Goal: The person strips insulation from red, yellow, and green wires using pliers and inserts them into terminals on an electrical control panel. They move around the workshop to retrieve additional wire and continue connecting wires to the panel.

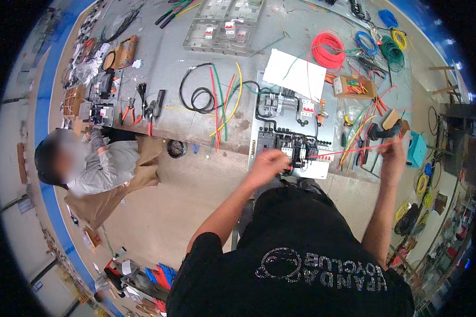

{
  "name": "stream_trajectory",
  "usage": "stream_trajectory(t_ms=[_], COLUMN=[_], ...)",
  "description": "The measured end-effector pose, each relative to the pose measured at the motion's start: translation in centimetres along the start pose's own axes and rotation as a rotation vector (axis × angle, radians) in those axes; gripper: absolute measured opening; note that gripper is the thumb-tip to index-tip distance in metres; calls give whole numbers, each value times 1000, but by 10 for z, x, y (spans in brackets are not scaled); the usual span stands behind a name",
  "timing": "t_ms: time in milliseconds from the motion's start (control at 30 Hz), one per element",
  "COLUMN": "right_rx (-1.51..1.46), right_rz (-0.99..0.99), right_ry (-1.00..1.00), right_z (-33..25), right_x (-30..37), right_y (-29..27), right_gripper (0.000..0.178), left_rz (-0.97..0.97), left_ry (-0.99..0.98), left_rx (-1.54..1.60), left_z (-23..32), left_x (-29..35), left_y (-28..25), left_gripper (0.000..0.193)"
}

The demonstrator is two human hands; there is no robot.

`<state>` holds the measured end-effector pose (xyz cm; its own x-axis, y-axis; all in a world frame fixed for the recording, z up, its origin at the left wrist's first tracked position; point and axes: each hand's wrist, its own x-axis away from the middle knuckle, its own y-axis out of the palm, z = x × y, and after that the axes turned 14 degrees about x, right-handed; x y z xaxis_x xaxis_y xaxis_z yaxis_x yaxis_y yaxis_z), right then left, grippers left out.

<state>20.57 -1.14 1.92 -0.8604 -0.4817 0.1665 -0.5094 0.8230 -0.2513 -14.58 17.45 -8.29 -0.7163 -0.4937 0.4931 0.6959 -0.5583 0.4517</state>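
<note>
Red wire [349, 151] runs from the breakers [287, 152] on the mounting panel [328, 127], at the counter's [158, 63] near edge, to the right hand [392, 156], its grip pinching the wire. Left hand [272, 165] at the breakers; cannot tell whether its grip closes on anything. Judgement: keep wire lightly taut, panel steady. Counter grey, worn along near edge; red coil [328, 50] toward right edge. Floor [195, 179] tan; co-worker [111, 164] farther left.

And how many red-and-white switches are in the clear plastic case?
3 visible: left switch, middle switch, right switch, in the nearer part of the clear case. Its far end is cut off; more may be hidden.
</note>
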Motion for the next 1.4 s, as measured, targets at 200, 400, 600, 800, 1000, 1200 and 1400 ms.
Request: stream_trajectory(t_ms=[200, 400, 600, 800, 1000, 1200, 1400], right_rx=[2, 260, 469, 502, 443, 396, 282], right_rz=[12, 127, 80, -30, -114, -37, 8], right_ry=[101, 216, 296, 297, 294, 277, 301], right_z=[-5, 28, 51, 31, 54, 60, 44], right_x=[-5, 21, 16, 14, 9, 14, 9], right_y=[-34, -6, 4, 33, 42, 27, 38], right_gripper=[20, 16, 20, 19, 21, 22, 23], left_rz=[805, 1346, 989, 1193, 1147, 1455, 1029], left_ry=[322, 27, -13, 39, 101, 370, 791], left_rx=[149, -388, -896, 42, -103, -964, -789], left_z=[-55, -26, -65, -48, -7, 70, 188], left_x=[-62, -132, -147, -191, -177, -165, -136], left_y=[-292, -444, -632, -561, -565, -486, -356], left_gripper=[20, 27, 28, 26, 28, 47, 32])
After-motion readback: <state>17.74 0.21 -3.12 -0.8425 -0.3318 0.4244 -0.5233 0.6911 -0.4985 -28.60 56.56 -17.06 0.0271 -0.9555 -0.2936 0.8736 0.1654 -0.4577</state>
